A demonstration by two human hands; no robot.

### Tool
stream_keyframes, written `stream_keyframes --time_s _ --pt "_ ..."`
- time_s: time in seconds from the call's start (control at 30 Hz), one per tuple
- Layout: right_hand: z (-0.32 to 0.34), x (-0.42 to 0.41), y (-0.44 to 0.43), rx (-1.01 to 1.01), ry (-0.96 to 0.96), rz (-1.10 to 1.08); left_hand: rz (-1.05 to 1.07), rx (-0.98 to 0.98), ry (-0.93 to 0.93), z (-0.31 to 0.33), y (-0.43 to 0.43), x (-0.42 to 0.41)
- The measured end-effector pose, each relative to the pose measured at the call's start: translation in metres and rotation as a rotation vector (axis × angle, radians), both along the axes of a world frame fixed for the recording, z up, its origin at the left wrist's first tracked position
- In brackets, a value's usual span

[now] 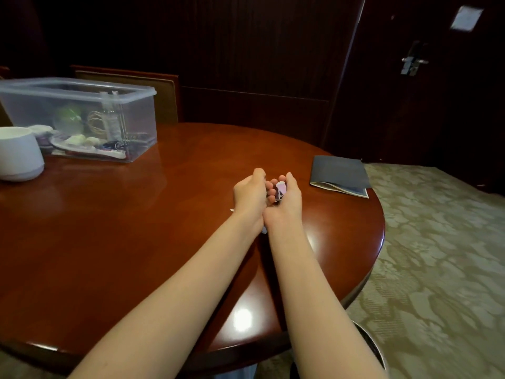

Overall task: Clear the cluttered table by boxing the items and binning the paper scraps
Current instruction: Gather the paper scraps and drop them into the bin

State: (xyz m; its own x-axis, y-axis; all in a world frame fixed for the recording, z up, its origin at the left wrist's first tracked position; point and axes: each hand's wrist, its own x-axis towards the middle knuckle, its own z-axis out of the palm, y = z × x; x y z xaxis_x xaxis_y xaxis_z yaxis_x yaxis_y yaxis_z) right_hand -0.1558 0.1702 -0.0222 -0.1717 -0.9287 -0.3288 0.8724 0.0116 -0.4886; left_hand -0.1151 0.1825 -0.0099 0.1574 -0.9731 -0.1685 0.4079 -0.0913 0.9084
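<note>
Both of my grips meet over the right half of the tabletop, wrists touching. The right grip is cupped with its fingers curled around a paper scrap, white with a pink tint, which shows between thumb and fingertips. The left grip presses against it with the back of the hand towards me and the thumb raised. Its fingers are curled in towards the scrap, but I cannot tell whether it grasps any paper itself.

A small white scrap lies on the wood just beside the left wrist. Another pale sliver peeks out under the spot where the wrists meet.

At the far left of the tabletop stands a clear plastic box, lid off, holding a jumble of small items, among them something green and a coil of yellowish loops. A white round container sits just in front of the box's left end. Well apart from my grips, near the right edge, lies a dark folder with lighter pages showing beneath it.

A chair back rises behind the box. On the patterned carpet below my right forearm, part of a dark round rim shows.
</note>
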Motion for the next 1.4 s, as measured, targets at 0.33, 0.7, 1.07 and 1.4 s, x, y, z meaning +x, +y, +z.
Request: stream_keyframes --time_s 0.33,0.7,1.07,1.4 --pt "-0.005 -0.014 -0.011 0.031 0.034 0.047 -0.163 0.172 0.521 -0.009 -0.001 0.04" --pt "-0.026 -0.033 -0.018 -0.05 2.467 0.193 -0.182 0.193 0.494 -0.018 0.006 0.121" --pt "-0.024 -0.006 -0.029 -0.367 2.022 0.494 -0.15 0.241 0.621 -0.018 0.016 0.123" --pt "-0.033 0.024 -0.034 -0.57 2.227 0.552 -0.045 0.231 0.637 -0.015 0.035 0.114"
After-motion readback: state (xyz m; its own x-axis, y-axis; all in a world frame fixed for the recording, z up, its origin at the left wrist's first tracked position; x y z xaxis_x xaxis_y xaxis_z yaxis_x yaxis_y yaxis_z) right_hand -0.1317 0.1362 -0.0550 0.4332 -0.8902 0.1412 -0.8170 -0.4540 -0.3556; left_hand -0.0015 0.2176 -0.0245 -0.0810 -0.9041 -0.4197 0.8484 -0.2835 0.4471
